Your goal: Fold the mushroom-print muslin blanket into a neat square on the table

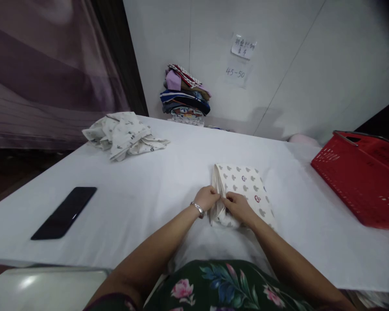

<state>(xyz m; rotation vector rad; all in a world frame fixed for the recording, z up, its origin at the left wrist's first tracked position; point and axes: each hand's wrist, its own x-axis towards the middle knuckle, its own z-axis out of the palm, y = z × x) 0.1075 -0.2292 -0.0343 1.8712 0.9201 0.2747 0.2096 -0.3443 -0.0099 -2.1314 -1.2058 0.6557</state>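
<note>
A cream cloth (246, 179) with grey and a few red mouse-head prints lies folded in layers on the white-covered table (168, 181), close to my body. My left hand (207, 198), with a silver bracelet at the wrist, pinches the layered left edge of this cloth. Right beside it, my right hand (240, 207) has its fingers closed on the same edge, its palm over the cloth's lower part. The two hands' fingertips nearly meet. Part of the cloth's near side is hidden under my right hand and forearm.
A crumpled printed cloth (126, 134) lies at the back left. A black phone-like slab (65, 212) rests at the left. Behind the table's far edge rises a stack of folded cloths (186, 97). At the right stands a red plastic basket (359, 177). Handwritten paper notes (243, 47) hang on the wall.
</note>
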